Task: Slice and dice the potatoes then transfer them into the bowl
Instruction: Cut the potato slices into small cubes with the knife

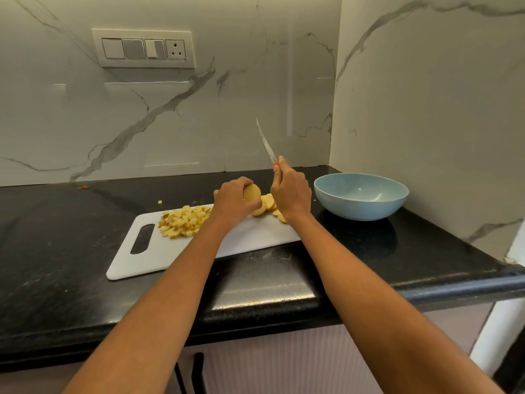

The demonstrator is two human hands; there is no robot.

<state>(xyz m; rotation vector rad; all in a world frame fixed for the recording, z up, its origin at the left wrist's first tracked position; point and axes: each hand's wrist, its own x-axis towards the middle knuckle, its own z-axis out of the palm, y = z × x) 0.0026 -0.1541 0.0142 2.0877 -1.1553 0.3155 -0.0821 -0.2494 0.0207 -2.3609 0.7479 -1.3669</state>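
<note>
A white cutting board (250, 237) lies on the black counter. My left hand (231, 204) grips a potato piece (252, 193) over the board, its cut face turned right. My right hand (291, 194) is closed on a knife (266, 143) with a red handle, the blade raised and pointing up and away. Round potato slices (268, 206) lie between my two hands. A pile of diced potato (183, 220) sits on the left part of the board. The light blue bowl (360, 196) stands to the right of the board and looks empty.
One stray potato cube (160, 202) lies on the black counter (71, 237) behind the board. Marble walls close off the back and right, with a switch panel (143, 48) on the back wall. The counter's front edge steps outward near the middle.
</note>
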